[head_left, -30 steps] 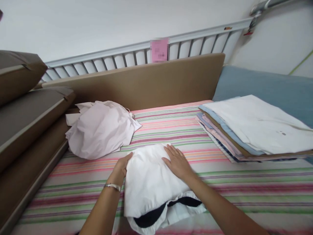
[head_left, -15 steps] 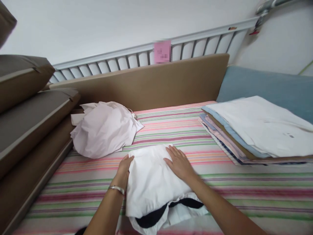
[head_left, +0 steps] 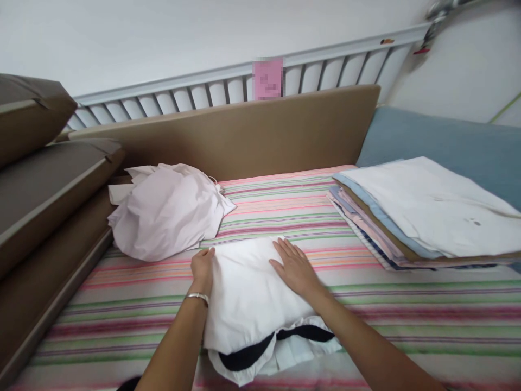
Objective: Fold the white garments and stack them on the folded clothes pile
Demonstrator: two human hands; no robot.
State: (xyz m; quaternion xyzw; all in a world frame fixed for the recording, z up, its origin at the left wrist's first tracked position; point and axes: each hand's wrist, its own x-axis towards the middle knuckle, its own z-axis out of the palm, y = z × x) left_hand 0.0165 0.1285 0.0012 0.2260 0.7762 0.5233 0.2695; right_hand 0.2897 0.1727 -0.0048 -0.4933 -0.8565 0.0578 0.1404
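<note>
A folded white garment [head_left: 244, 296] with a dark trim at its near end lies on the striped sheet [head_left: 407, 309] in front of me. My right hand [head_left: 293, 267] rests flat on its upper right part, fingers stretched out. My left hand [head_left: 202, 267] grips the garment's upper left edge, fingers curled over the cloth. A silver bracelet [head_left: 197, 296] sits on my left wrist.
A crumpled pale pink garment [head_left: 166, 212] lies at the back left. A stack of folded clothes [head_left: 419, 217], white on top, sits at the right. Brown cushions [head_left: 44, 201] are piled along the left edge. A brown padded board [head_left: 244, 130] stands behind, and a blue surface [head_left: 439, 141] is far right.
My left hand has shifted slightly up the garment's left edge toward its far corner. My right hand stays flat in the same spot. The view swayed a little.
</note>
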